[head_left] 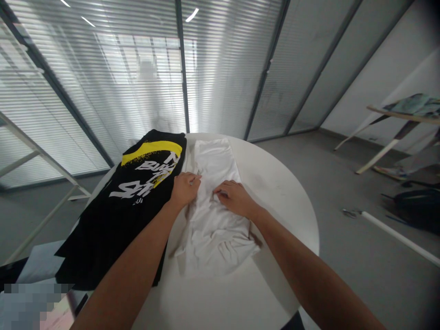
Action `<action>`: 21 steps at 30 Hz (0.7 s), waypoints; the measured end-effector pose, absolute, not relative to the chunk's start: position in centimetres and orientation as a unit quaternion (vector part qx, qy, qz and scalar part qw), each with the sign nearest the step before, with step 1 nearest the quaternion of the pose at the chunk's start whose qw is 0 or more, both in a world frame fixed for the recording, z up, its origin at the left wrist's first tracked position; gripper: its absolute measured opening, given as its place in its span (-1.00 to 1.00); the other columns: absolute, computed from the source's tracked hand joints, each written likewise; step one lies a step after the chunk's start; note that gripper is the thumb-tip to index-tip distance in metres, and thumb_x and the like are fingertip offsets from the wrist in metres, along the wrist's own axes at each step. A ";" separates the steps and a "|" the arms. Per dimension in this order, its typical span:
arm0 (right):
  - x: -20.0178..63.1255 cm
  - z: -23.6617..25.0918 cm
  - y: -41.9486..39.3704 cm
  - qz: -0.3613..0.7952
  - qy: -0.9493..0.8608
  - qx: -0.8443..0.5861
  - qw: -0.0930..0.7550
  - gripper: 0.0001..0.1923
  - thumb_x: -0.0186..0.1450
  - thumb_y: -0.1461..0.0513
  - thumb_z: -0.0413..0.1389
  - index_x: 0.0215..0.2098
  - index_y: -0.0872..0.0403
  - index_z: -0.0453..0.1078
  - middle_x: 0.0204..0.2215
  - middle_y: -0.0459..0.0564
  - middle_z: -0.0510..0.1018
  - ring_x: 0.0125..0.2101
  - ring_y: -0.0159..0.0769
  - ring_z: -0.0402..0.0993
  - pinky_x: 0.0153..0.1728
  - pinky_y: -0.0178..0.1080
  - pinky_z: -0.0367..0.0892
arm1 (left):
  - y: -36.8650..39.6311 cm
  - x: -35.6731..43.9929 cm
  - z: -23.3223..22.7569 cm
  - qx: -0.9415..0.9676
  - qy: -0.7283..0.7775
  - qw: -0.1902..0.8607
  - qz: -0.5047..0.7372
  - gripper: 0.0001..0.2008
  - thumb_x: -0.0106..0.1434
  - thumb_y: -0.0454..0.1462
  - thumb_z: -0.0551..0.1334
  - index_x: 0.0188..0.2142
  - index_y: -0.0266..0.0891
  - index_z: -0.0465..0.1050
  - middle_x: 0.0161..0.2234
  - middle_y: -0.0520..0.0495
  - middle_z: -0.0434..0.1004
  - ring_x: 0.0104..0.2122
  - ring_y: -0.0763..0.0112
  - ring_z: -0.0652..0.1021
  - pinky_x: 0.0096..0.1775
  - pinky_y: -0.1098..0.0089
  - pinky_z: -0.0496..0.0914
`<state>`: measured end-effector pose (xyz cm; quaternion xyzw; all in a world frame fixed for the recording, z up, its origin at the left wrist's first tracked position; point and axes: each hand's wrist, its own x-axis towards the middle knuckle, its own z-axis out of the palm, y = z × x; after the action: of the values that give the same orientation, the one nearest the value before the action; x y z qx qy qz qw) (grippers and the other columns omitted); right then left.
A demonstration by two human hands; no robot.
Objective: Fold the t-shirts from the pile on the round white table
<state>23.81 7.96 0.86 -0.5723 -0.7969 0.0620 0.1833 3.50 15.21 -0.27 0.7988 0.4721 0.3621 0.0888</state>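
Observation:
A white cloth garment (216,165), folded into a long narrow shape, lies on the round white table (285,211). Creases and gathers run across its near end. My left hand (185,189) is at the garment's left edge, fingers curled and pinching the cloth. Over the middle of the garment, my right hand (235,197) has its fingers bent and thumb tucked in, closed on the fabric. Left of the garment lies a flat black T-shirt (103,229) with a yellow band and white lettering; its layered hem hangs past the table edge.
Behind the table stands a glass partition with blinds (220,91). A white metal frame (37,151) is at left. On the right are a wooden-edged table with cloth (409,107), a dark bag (419,206) and a white pole (398,236).

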 end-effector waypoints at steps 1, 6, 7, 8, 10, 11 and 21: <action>23.8 0.9 8.0 0.061 -0.795 -0.574 0.188 -0.77 0.30 0.28 0.05 -0.15 -0.04 0.50 -0.15 -0.09 0.56 -0.10 -0.27 0.39 -0.05 -0.25 0.17 | 15.3 3.4 -0.2 0.787 0.477 0.084 0.382 -0.70 0.25 -0.28 0.09 -0.24 -0.20 0.63 -0.22 -0.05 0.64 -0.17 0.27 0.54 -0.02 0.26 0.36; 23.8 0.9 8.1 0.053 -0.782 -0.582 0.215 -0.78 0.32 0.26 0.04 -0.13 -0.02 0.48 -0.15 -0.06 0.56 -0.12 -0.27 0.40 -0.08 -0.26 0.18 | 15.3 3.0 0.0 0.754 0.457 0.102 0.460 -0.72 0.21 -0.31 0.10 -0.32 -0.23 0.63 -0.33 -0.03 0.64 -0.24 0.34 0.57 -0.06 0.34 0.40; 23.8 0.9 8.1 0.053 -0.780 -0.585 0.215 -0.78 0.32 0.25 0.03 -0.12 -0.02 0.48 -0.15 -0.06 0.56 -0.12 -0.27 0.40 -0.09 -0.26 0.18 | 15.3 3.0 0.0 0.755 0.452 0.116 0.462 -0.72 0.21 -0.31 0.10 -0.33 -0.22 0.63 -0.33 -0.03 0.64 -0.25 0.36 0.57 -0.07 0.36 0.41; 23.8 0.9 8.1 0.052 -0.779 -0.587 0.213 -0.78 0.33 0.25 0.03 -0.12 -0.02 0.48 -0.16 -0.05 0.56 -0.12 -0.27 0.41 -0.09 -0.26 0.18 | 15.2 3.0 -0.1 0.758 0.450 0.134 0.453 -0.72 0.22 -0.31 0.10 -0.33 -0.21 0.62 -0.32 -0.02 0.64 -0.25 0.37 0.57 -0.08 0.38 0.41; 23.8 0.8 8.1 0.054 -0.780 -0.589 0.202 -0.78 0.32 0.26 0.04 -0.13 -0.02 0.49 -0.17 -0.05 0.57 -0.13 -0.27 0.41 -0.10 -0.26 0.17 | 15.0 3.3 -0.2 0.775 0.455 0.172 0.404 -0.71 0.24 -0.29 0.10 -0.28 -0.18 0.63 -0.29 -0.01 0.64 -0.24 0.38 0.57 -0.08 0.39 0.41; 23.8 0.8 8.1 0.055 -0.783 -0.587 0.197 -0.78 0.32 0.27 0.04 -0.14 -0.02 0.49 -0.17 -0.05 0.57 -0.13 -0.27 0.41 -0.10 -0.26 0.17 | 15.0 3.4 -0.3 0.788 0.457 0.183 0.369 -0.71 0.25 -0.28 0.10 -0.22 -0.15 0.63 -0.27 -0.01 0.64 -0.23 0.37 0.57 -0.07 0.38 0.40; 23.7 0.8 8.0 0.050 -0.782 -0.594 0.184 -0.77 0.30 0.28 0.04 -0.14 -0.04 0.48 -0.15 -0.07 0.56 -0.11 -0.26 0.39 -0.11 -0.24 0.16 | 15.4 3.9 -0.8 0.813 0.443 0.171 0.337 -0.63 0.28 -0.31 0.04 -0.05 -0.22 0.56 -0.13 -0.10 0.54 -0.14 0.37 0.54 0.00 0.38 0.38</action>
<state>23.69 8.02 0.77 -0.5937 -0.7819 0.0497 0.1835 3.88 15.38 -0.83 0.8128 0.4431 0.3372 0.1712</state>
